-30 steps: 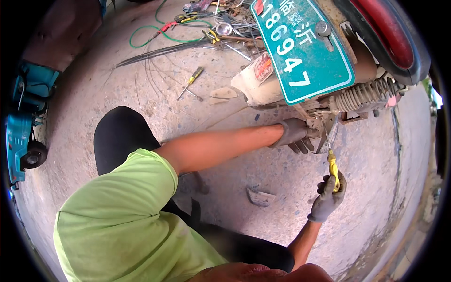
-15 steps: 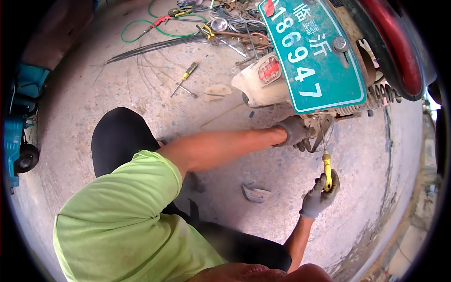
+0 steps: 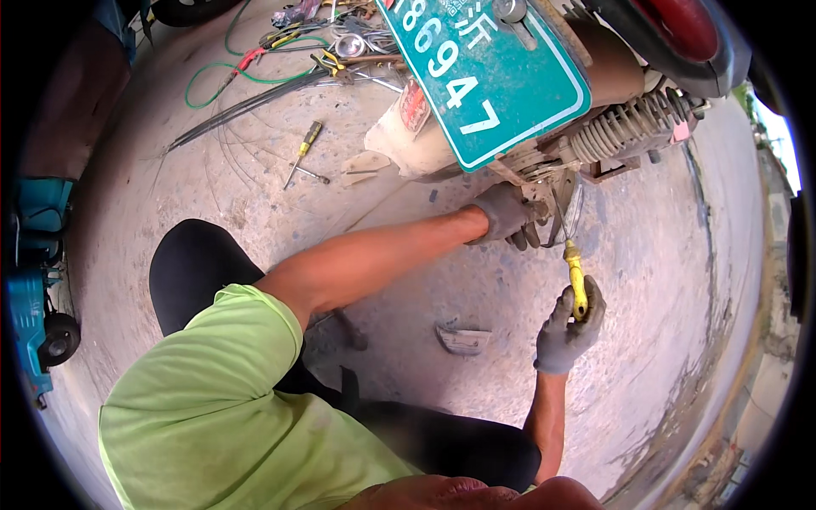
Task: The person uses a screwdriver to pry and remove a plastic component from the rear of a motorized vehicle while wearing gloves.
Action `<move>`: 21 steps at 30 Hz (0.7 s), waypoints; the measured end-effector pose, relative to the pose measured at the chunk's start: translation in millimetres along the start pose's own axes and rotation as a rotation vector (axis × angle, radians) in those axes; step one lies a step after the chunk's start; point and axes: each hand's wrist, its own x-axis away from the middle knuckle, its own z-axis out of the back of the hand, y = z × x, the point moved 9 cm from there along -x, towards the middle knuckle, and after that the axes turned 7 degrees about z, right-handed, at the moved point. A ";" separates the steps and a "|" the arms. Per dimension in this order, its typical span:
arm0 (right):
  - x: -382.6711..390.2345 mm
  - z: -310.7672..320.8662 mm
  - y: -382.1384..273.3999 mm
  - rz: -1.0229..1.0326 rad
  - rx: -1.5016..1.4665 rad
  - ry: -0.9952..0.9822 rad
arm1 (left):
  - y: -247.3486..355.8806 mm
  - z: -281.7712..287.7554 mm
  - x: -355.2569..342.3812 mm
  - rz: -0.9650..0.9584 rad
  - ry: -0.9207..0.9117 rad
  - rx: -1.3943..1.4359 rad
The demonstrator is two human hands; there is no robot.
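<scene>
two gloved hands, two screwdrivers, one green plate

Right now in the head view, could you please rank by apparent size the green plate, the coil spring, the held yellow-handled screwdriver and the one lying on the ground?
1. Green rectangular plate, nearest the camera.
2. Grey coil spring.
3 and 4. Held yellow-handled screwdriver and the farther yellow-handled screwdriver lying on the concrete: alike, unranked.

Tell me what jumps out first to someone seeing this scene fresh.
A big green plate on the back of a scooter fills the top. Just below it, the gloved left hand reaches under the scooter's rear, while the gloved right hand holds a yellow-handled screwdriver. Tools and wires litter the concrete at upper left.
</scene>
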 end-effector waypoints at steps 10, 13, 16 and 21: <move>-1.3 3.0 20.6 -0.101 -0.030 0.034 | -1.7 -3.5 -3.1 -0.030 -0.013 0.016; 7.5 -11.9 47.1 -0.737 -0.546 0.003 | -1.8 -3.6 -2.6 -0.054 -0.008 0.072; 20.9 -27.4 52.8 -0.962 -0.769 -0.036 | -5.0 -2.2 -6.3 -0.034 -0.010 0.056; 61.4 -65.9 53.4 -1.289 -1.176 -0.108 | 1.6 -4.6 -2.4 -0.047 -0.019 0.020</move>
